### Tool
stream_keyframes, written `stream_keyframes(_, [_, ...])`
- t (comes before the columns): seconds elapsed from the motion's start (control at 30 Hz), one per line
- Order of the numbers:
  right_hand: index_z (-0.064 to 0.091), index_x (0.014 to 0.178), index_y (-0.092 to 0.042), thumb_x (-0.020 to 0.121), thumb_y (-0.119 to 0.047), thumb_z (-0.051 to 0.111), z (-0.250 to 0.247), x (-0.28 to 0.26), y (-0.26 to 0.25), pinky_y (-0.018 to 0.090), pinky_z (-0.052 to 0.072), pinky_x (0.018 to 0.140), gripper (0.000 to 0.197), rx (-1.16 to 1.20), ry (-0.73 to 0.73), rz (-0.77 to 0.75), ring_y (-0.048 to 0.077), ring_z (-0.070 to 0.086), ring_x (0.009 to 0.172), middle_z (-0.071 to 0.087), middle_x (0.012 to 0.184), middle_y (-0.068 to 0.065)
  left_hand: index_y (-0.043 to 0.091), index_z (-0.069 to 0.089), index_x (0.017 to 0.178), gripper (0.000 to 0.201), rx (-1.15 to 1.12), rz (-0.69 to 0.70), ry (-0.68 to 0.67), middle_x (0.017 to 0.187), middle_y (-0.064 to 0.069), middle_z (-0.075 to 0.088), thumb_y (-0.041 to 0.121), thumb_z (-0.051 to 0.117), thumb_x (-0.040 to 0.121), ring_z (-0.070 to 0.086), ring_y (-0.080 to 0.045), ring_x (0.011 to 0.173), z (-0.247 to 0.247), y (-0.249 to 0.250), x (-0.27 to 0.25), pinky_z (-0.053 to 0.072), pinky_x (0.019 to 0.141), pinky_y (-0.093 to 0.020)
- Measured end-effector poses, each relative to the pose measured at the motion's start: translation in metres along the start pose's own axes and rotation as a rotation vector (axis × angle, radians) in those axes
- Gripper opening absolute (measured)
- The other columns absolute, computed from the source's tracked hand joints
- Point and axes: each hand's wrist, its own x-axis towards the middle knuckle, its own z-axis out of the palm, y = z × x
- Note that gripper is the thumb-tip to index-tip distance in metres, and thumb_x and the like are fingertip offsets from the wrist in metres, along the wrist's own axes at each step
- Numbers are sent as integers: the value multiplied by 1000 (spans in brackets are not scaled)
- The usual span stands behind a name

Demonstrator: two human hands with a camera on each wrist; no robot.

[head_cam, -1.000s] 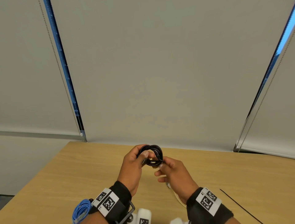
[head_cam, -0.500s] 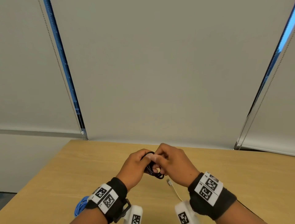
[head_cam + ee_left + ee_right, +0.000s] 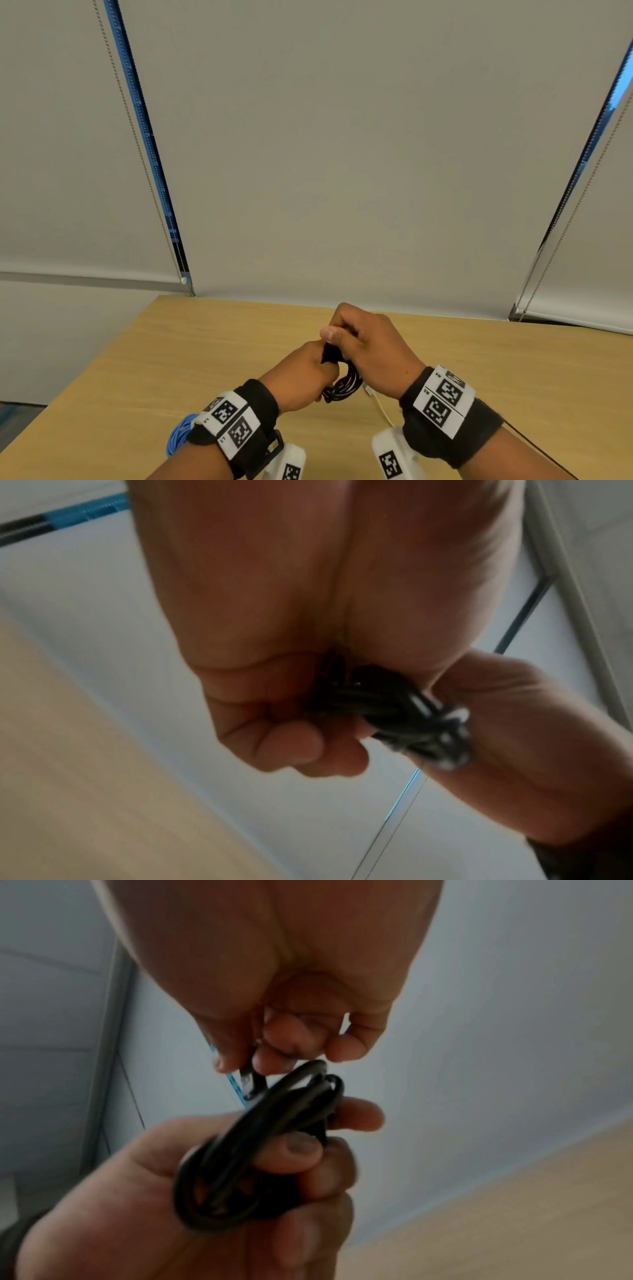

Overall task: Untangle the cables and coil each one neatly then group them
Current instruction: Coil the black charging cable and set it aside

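A coiled black cable (image 3: 344,385) hangs in the air above the wooden table (image 3: 171,349). My left hand (image 3: 301,373) grips the coil (image 3: 246,1150) in its fist, thumb pressed over the loops. Just above it my right hand (image 3: 359,339) pinches the cable's plug end (image 3: 250,1080) between thumb and forefinger. In the left wrist view the black bundle (image 3: 387,712) sticks out of the closed fingers. A coiled blue cable (image 3: 180,437) lies on the table by my left wrist. A white cable (image 3: 376,401) lies on the table under my right wrist.
Pale roller blinds (image 3: 325,154) with bead chains hang behind the table's far edge. A thin black line (image 3: 524,433) crosses the table at the right, near my right forearm.
My right hand has risen from below the coil to above it and now pinches the cable's end. The coil, held upright as a ring before, now hangs squeezed below my left fist.
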Motion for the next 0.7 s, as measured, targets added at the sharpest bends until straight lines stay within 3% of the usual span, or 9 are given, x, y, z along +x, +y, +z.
stream_keyframes(0.07, [56, 80, -28, 98, -36, 59, 0, 0, 4, 26, 50, 64, 20, 30, 29, 10, 8, 60, 70, 67, 77, -6, 20, 62, 111, 21, 12, 20, 7, 89, -5, 66, 15, 50, 94, 59, -26, 77, -3, 1, -2, 49, 73, -39])
stream_keyframes(0.17, [59, 83, -28, 100, -34, 56, 0, -1, 13, 24, 45, 74, 18, 57, 97, 77, 8, 56, 82, 59, 91, -4, 35, 52, 123, 35, -98, 87, 104, 114, -11, 67, 20, 58, 92, 67, -29, 105, -5, 0, -5, 55, 96, -45])
stream_keyframes(0.23, [56, 82, -28, 102, -36, 54, 3, -3, 17, 23, 45, 70, 21, 107, 109, 101, 7, 55, 76, 61, 84, -8, 42, 45, 121, 38, -56, 97, 143, 112, -12, 66, 23, 62, 92, 69, -26, 102, -6, -2, -3, 57, 94, -47])
stream_keyframes(0.3, [53, 79, -29, 102, -35, 53, 6, -4, 21, 17, 42, 60, 24, 113, 121, 103, 1, 51, 64, 61, 72, -12, 43, 44, 119, 35, 89, 86, 163, 109, -3, 65, 27, 62, 94, 69, -16, 97, -8, -7, 0, 60, 88, -40])
stream_keyframes(0.4, [52, 78, -28, 102, -33, 52, 10, -6, 26, 14, 41, 56, 25, 96, 170, 97, 1, 51, 59, 59, 66, -14, 34, 51, 114, 20, 282, 100, 166, 106, 8, 65, 34, 60, 96, 65, -7, 94, -8, -7, 1, 58, 85, -37])
stream_keyframes(0.5, [51, 76, -30, 102, -33, 52, 16, -7, 30, 15, 42, 57, 27, 121, 219, 105, 1, 52, 59, 60, 66, -16, 27, 53, 107, 16, 406, 95, 187, 99, 7, 65, 41, 55, 97, 64, -12, 89, -4, -6, -1, 57, 81, -42])
stream_keyframes(0.6, [52, 72, -33, 102, -35, 52, 20, -6, 34, 22, 44, 61, 30, 197, 241, 176, 2, 54, 61, 62, 68, -13, 28, 52, 104, 17, 410, 92, 191, 96, 7, 65, 43, 54, 96, 64, -12, 85, -1, -9, -2, 57, 79, -42])
stream_keyframes(0.7, [53, 72, -29, 102, -34, 52, 22, -6, 35, 34, 45, 61, 30, 343, 263, 284, 13, 56, 65, 62, 70, -6, 31, 56, 105, 19, 303, 75, 255, 94, 9, 67, 45, 60, 93, 65, -6, 85, 0, -13, -2, 58, 78, -35])
